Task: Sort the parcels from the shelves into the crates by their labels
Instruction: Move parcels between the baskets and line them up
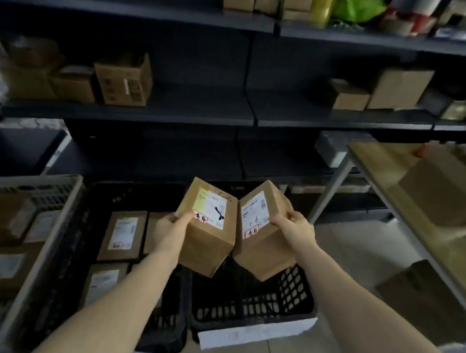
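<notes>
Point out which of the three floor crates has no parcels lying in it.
The black crate on the right, below the two held boxes: only bare mesh shows inside. The middle black crate and the grey crate at left both hold labelled boxes.

Dim indoor scene with dark, underlit shelves (176,104). The brightest areas are the pale floor (362,247) and forearms. Wide-angle lens bends straight edges near the borders. Corners and the right tabletop (384,175) are smeared with blur.

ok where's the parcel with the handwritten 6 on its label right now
In the head view it is right of centre, held up in the right hand, above the black crate and touching the parcel in the left hand.
</notes>
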Motion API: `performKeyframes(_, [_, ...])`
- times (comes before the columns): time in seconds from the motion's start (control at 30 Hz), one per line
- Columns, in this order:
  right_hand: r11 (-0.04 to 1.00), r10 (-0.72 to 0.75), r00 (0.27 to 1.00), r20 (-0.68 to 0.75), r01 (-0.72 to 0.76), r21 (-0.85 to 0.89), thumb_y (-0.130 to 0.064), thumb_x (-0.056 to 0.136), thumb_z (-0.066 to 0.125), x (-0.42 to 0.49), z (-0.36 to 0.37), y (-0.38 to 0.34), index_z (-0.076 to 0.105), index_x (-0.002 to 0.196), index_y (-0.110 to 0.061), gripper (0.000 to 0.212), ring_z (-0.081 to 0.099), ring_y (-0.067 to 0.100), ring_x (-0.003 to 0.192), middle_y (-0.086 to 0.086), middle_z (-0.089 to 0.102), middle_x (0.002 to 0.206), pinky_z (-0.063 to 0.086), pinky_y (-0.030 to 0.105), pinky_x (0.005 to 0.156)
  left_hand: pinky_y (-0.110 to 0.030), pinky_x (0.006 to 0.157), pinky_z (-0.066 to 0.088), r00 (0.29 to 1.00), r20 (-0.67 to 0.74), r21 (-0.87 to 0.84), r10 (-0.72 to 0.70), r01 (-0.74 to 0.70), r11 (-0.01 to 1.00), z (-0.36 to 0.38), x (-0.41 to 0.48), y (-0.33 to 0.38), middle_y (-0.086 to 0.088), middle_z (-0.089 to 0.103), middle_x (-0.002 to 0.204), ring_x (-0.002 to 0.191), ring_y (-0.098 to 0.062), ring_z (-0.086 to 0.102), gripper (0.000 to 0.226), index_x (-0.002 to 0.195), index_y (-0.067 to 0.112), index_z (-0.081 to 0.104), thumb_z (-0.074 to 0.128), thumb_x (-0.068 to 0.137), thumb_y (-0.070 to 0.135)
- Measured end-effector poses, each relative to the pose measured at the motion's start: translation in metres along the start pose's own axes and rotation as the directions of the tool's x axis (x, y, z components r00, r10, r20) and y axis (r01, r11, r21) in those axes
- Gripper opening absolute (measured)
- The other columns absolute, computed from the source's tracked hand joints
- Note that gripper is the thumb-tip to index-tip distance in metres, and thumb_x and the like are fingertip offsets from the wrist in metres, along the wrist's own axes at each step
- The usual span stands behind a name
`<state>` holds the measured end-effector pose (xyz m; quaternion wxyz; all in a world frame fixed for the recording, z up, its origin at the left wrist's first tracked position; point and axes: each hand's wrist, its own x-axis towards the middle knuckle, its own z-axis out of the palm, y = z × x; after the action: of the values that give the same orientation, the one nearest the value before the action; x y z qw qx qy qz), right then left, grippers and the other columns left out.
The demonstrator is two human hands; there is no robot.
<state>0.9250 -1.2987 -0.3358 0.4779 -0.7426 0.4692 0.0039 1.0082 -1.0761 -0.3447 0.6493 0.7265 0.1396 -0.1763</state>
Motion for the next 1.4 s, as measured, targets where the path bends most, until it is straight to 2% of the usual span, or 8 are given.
performKeyframes(0.3, [0.929, 0.253, 0.965, 0.073, -0.221, -0.295, -0.058, 0.078, 0.059, 0.141, 0.066, 0.046, 0.042, 0.139, -0.027, 0.071, 0.031, 0.046, 0.128, 0.014, 0.023, 0.147, 0.033, 0.055, 0.106, -0.05, 0.102, 0.037, 0.999, 0.0, 0.613, 0.037, -0.029, 0.789, 0.116, 0.105, -0.061, -0.003, 0.05, 0.135, 0.128, -0.03, 0.041, 0.07, 0.138, 0.029, 0.046, 0.061, 0.076, 0.059])
performKeyframes(0.53, [0.938, 0.119, 0.993, 0.007, -0.11, -0.328, -0.054, 0.079, 0.061, 0.19, 0.1, 0.072, 0.03, 0.147, -0.034, 0.077, 0.028, 0.039, 0.131, 0.007, 0.02, 0.151, 0.03, 0.056, 0.105, -0.047, 0.1, 0.044, 0.986, -0.077, 0.144, -0.15, 0.159, 0.977, 0.147, 0.177, -0.119, -0.006, 0.054, 0.131, 0.116, -0.027, 0.052, 0.056, 0.139, 0.021, 0.045, 0.058, 0.088, 0.042])
performKeyframes(0.7, [0.934, 0.076, 0.997, 0.019, -0.065, -0.352, -0.05, 0.081, 0.065, 0.209, 0.114, 0.096, 0.026, 0.15, -0.033, 0.081, 0.026, 0.039, 0.133, 0.007, 0.018, 0.152, 0.027, 0.056, 0.108, -0.041, 0.101, 0.041, 0.938, -0.137, 0.375, -0.319, 0.348, 0.859, 0.15, 0.197, -0.17, -0.018, 0.05, 0.132, 0.118, -0.035, 0.05, 0.04, 0.138, 0.012, 0.04, 0.038, 0.098, 0.009])
performKeyframes(0.87, [0.985, 0.037, 0.999, -0.038, -0.042, -0.166, -0.044, 0.083, 0.069, 0.219, 0.123, 0.106, 0.033, 0.148, -0.029, 0.076, 0.033, 0.033, 0.132, 0.007, 0.024, 0.151, 0.031, 0.049, 0.109, -0.033, 0.1, 0.039, 0.966, 0.035, 0.826, -0.256, 0.116, 0.552, 0.158, 0.18, -0.185, -0.005, -0.004, 0.155, 0.135, -0.031, 0.026, 0.082, 0.151, 0.024, 0.0, 0.048, 0.089, 0.003])
performKeyframes(0.97, [0.992, 0.048, 0.998, -0.041, -0.042, 0.12, -0.037, 0.086, 0.068, 0.225, 0.13, 0.109, 0.036, 0.148, -0.029, 0.071, 0.041, 0.024, 0.125, 0.004, 0.034, 0.143, 0.039, 0.04, 0.102, -0.037, 0.107, 0.029, 0.977, 0.202, 0.942, -0.071, -0.173, 0.288, 0.157, 0.181, -0.192, -0.004, 0.008, 0.151, 0.133, -0.026, 0.023, 0.083, 0.151, 0.027, 0.004, 0.056, 0.087, 0.021])
performKeyframes(1.07, [0.919, 0.128, 0.99, 0.067, -0.143, 0.366, -0.033, 0.09, 0.061, 0.239, 0.14, 0.112, 0.038, 0.147, -0.03, 0.061, 0.051, 0.019, 0.118, 0.001, 0.051, 0.135, 0.045, 0.039, 0.099, -0.037, 0.109, 0.029, 0.906, 0.421, 0.884, -0.056, -0.395, 0.25, 0.158, 0.203, -0.192, -0.005, 0.023, 0.149, 0.135, -0.023, 0.025, 0.083, 0.15, 0.023, 0.01, 0.062, 0.085, 0.026])
performKeyframes(1.23, [0.973, 0.107, 0.994, -0.03, -0.111, -0.202, -0.017, 0.095, 0.05, 0.27, 0.151, 0.128, 0.031, 0.15, -0.024, 0.058, 0.048, 0.035, 0.124, 0.014, 0.043, 0.142, 0.043, 0.046, 0.104, -0.048, 0.119, 0.007, 0.809, 0.502, 0.865, -0.306, -0.473, 0.168, 0.151, 0.236, -0.195, -0.007, -0.01, 0.158, 0.146, -0.027, -0.009, 0.106, 0.151, 0.02, -0.008, 0.071, 0.08, 0.017])
performKeyframes(1.4, [0.777, 0.003, 0.949, 0.315, 0.196, -0.599, -0.032, 0.087, 0.063, 0.256, 0.166, 0.135, 0.028, 0.148, -0.038, 0.071, 0.005, 0.031, 0.146, 0.002, 0.008, 0.16, 0.02, 0.05, 0.117, -0.051, 0.115, 0.012, 0.823, 0.521, 0.845, -0.226, -0.534, 0.002, 0.156, 0.248, -0.199, -0.009, -0.019, 0.157, 0.145, -0.034, -0.014, 0.099, 0.151, 0.021, -0.006, 0.063, 0.083, 0.001])
